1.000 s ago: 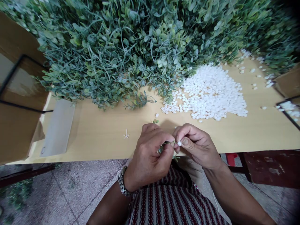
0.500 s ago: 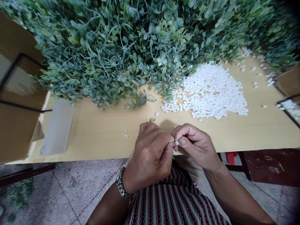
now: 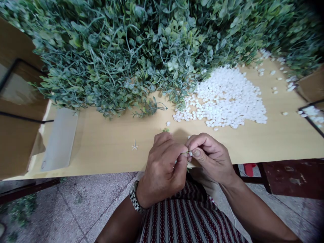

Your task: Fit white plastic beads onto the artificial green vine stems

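Observation:
My left hand (image 3: 167,163) pinches a thin green stem near the table's front edge; most of the sprig is hidden in the fist, with a few leaves (image 3: 165,130) showing beyond the knuckles. Facing it, my right hand (image 3: 211,155) is closed on a small white bead-like piece (image 3: 190,153) between thumb and forefinger. The piece sits at the stem's tip, where both hands' fingertips meet. Whether it is fully on the stem, I cannot tell. Left of my hands lies a small white star-shaped piece with a stalk (image 3: 134,145).
A large heap of artificial greenery (image 3: 113,60) covers the back of the table (image 3: 101,141). Many small white pieces (image 3: 227,96) are piled at right. A translucent plastic strip (image 3: 59,140) and a cardboard box (image 3: 20,135) are at left; a brown stool (image 3: 293,179) stands below right.
Both hands stay together at the stem tip. My left hand and wrist have shifted slightly to the right, and the camera view has moved a little.

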Available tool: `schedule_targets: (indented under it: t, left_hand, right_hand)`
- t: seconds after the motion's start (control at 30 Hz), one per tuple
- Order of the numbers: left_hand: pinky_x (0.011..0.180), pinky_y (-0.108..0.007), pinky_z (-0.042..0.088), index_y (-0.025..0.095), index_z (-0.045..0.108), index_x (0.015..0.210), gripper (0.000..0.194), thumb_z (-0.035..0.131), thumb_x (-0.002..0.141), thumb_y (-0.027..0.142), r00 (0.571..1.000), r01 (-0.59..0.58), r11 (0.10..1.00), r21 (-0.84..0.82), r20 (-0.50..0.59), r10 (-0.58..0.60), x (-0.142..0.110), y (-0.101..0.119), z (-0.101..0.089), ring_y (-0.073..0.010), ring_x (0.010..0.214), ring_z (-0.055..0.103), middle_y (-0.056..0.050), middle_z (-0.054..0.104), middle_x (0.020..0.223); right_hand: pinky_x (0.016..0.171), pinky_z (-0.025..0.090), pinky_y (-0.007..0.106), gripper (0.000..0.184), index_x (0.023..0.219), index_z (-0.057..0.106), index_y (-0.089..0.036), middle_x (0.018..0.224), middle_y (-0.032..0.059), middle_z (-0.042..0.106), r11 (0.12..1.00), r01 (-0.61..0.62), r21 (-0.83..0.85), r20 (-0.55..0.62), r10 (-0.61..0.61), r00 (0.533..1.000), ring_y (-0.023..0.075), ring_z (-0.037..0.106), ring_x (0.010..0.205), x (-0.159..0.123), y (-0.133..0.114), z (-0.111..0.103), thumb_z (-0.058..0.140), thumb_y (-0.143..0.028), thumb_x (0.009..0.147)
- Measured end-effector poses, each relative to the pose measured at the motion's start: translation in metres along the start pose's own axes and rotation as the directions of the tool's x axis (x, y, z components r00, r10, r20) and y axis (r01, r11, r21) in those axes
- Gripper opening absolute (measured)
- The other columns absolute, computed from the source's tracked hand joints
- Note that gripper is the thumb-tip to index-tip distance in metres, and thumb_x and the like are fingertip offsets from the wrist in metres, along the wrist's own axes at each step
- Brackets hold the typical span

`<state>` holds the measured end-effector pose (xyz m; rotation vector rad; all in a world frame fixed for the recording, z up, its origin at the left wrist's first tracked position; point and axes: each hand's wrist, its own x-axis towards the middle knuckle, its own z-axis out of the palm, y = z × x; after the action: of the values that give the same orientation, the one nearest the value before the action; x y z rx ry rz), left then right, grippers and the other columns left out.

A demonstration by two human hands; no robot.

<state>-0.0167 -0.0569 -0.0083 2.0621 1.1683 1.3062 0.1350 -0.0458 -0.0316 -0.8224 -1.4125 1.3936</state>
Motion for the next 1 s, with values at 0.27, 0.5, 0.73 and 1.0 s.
schedule_targets:
  t: [0.27,0.5,0.73,1.0]
  left_hand:
    - [0.090,-0.040,0.045,0.018,0.055,0.073,0.015,0.052,0.075,0.003,0.999,-0.012,1.000,0.003,-0.039,0.012,0.001,0.001,0.003,-0.0123,0.061,0.051,0.001,0.058,0.062]
    - [0.092,-0.041,0.045,0.016,0.056,0.073,0.015,0.052,0.076,0.003,0.999,-0.019,1.000,-0.023,-0.051,0.018,0.004,-0.001,0.005,-0.0116,0.061,0.051,0.002,0.056,0.060]
    - [0.098,-0.038,0.042,0.020,0.064,0.083,0.012,0.061,0.079,0.008,0.950,0.206,0.922,-0.327,-0.159,-0.268,0.004,-0.007,-0.013,-0.0143,0.081,0.059,-0.001,0.063,0.075]
    - [0.086,-0.029,0.045,0.021,0.062,0.086,0.010,0.058,0.082,0.012,0.902,0.265,0.849,-0.457,-0.194,-0.386,-0.004,-0.004,-0.006,-0.0154,0.093,0.057,-0.002,0.060,0.084]
  right_hand:
    - [0.056,0.043,0.024,0.004,0.084,0.055,-0.020,0.071,-0.0003,0.054,1.000,0.013,-0.008,-0.016,-0.013,1.000,0.0109,0.052,0.062,0.000,0.001,0.000,0.055,-0.022,0.088]
    - [0.056,0.041,0.024,0.003,0.086,0.055,-0.021,0.074,-0.0004,0.053,0.989,0.088,-0.117,-0.038,-0.093,0.995,0.0112,0.051,0.065,0.001,0.001,0.003,0.055,-0.018,0.087]
    - [0.064,0.047,0.027,0.023,0.103,0.060,-0.022,0.084,0.0021,0.060,0.897,0.280,-0.342,-0.059,-0.318,0.946,0.0134,0.057,0.076,-0.001,-0.016,-0.008,0.053,-0.009,0.085]
    - [0.068,0.049,0.026,0.026,0.106,0.057,-0.016,0.086,0.0051,0.063,0.723,0.374,-0.581,0.236,-0.290,0.928,0.0135,0.059,0.077,-0.004,-0.012,-0.002,0.059,-0.007,0.081]
